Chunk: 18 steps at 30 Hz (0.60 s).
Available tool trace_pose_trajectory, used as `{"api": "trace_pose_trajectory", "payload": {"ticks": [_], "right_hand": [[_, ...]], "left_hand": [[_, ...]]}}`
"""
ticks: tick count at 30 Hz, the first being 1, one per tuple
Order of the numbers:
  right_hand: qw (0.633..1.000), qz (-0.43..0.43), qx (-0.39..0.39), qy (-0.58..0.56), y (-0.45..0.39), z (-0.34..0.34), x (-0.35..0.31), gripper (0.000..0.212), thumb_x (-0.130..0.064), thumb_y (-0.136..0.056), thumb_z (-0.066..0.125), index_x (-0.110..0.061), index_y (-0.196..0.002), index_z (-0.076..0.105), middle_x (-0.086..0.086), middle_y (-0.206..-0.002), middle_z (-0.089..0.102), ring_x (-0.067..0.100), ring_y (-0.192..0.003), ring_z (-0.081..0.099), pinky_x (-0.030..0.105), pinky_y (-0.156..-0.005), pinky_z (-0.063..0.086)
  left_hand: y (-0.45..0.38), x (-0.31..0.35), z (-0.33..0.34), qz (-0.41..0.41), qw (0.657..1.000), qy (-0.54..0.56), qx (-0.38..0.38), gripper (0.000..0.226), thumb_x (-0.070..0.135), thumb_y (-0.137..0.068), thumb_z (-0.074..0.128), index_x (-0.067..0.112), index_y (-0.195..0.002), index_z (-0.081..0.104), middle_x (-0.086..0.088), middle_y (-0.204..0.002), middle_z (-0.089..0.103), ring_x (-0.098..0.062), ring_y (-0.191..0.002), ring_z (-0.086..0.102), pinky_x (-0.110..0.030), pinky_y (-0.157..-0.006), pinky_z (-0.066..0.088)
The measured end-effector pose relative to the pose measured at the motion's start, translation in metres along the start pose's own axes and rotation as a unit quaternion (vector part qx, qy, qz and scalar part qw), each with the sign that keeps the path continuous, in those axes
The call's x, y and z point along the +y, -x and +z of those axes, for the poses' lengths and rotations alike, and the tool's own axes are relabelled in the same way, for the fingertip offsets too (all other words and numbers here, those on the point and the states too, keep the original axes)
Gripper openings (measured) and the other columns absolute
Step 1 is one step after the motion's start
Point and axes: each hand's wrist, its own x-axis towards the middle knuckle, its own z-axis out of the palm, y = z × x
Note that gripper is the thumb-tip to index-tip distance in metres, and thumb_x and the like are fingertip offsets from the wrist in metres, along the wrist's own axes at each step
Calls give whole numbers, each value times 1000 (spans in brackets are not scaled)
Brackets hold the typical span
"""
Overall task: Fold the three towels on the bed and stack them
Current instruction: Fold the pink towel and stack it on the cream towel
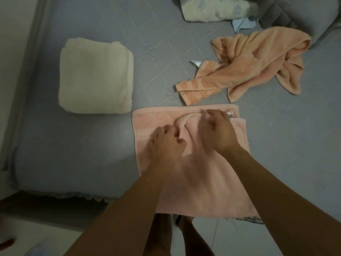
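The pink towel (193, 174) lies spread flat at the near edge of the bed (83, 156), its near hem hanging just over the side. Both hands work at its far middle: the left hand (166, 143) has curled fingers pinching a raised fold of the cloth, and the right hand (217, 130), blurred, seems closed on the same ridge, though its grip cannot be told for sure. This looks like the second towel's fold, just begun. Far left sits the cream towel (96, 76), already folded. Far right, the orange towel (254, 63) lies crumpled and untouched. Next, the fold wants lifting and laying over evenly, edges matched, before stacking on the cream one.
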Motion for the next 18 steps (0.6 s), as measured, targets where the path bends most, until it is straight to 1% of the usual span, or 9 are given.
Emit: {"api": "trace_pose_trajectory", "payload": {"ticks": [1, 2, 4, 6, 7, 9, 12, 15, 18], "right_hand": [[999, 12, 20, 26, 2, -7, 13, 37, -19, -94, 47, -14, -130, 55, 12, -134, 50, 18, -117, 48, 20, -92, 34], [997, 35, 42, 56, 3, -15, 27, 39, -20, -93, 43, -12, -129, 56, 16, -134, 52, 24, -120, 45, 26, -96, 34], [986, 123, 89, 68, 4, -30, 52, 40, -29, -94, 43, -10, -126, 56, 20, -129, 55, 35, -121, 46, 37, -100, 36], [974, 194, 119, -12, 6, -40, 71, 42, -33, -90, 53, -8, -124, 57, 19, -118, 60, 37, -114, 54, 38, -91, 43], [968, 210, 126, -47, 6, -42, 78, 41, -33, -88, 57, -8, -120, 59, 16, -111, 63, 36, -108, 58, 34, -85, 43], [962, 236, 110, -76, 6, -44, 86, 35, -31, -86, 62, -12, -116, 62, 10, -109, 67, 30, -105, 61, 29, -82, 42], [967, 227, 96, -59, 3, -46, 83, 18, -29, -85, 62, -18, -98, 68, -3, -87, 68, 21, -89, 63, 24, -72, 41], [965, 152, 186, -102, 0, -59, 63, 11, -32, -84, 59, -23, -77, 59, -12, -69, 59, 3, -65, 55, 15, -55, 40], [945, 129, 259, -154, -10, -71, 49, 10, -37, -83, 55, -30, -75, 55, -14, -74, 59, -5, -64, 54, 10, -59, 42]], "left_hand": [[-2, 2, -4, -6, 998, 53, 11, 16, 40, -80, 56, 26, -88, 54, 0, -97, 56, -25, -97, 57, -40, -82, 48], [-3, 3, -11, -13, 993, 113, 17, 8, 31, -82, 54, 26, -76, 51, 3, -83, 56, -20, -82, 59, -30, -69, 46], [-9, -1, -29, 3, 979, 188, 76, 19, 22, -80, 52, 22, -62, 49, 7, -61, 53, -6, -56, 50, -19, -51, 34], [-19, -10, -52, 19, 962, 240, 129, 19, 20, -75, 51, 20, -57, 50, 10, -53, 48, -3, -45, 41, -22, -47, 28], [-24, -16, -64, 11, 951, 276, 139, 15, 21, -74, 52, 22, -60, 53, 10, -55, 48, -2, -45, 40, -22, -47, 30], [-38, -27, -81, -3, 941, 299, 156, 6, 23, -76, 58, 25, -71, 62, 11, -61, 56, 1, -51, 47, -20, -53, 38], [-55, -32, -89, 35, 962, 203, 181, 8, 21, -81, 65, 22, -88, 70, 11, -77, 64, -4, -73, 55, -13, -65, 38], [-62, -30, -88, 98, 955, 173, 222, 11, 20, -84, 63, 17, -92, 69, 7, -84, 64, 2, -78, 52, -7, -67, 34], [-71, -34, -90, 89, 940, 176, 277, 13, 23, -86, 58, 19, -96, 66, 5, -86, 64, 1, -79, 52, -11, -70, 34]]}}
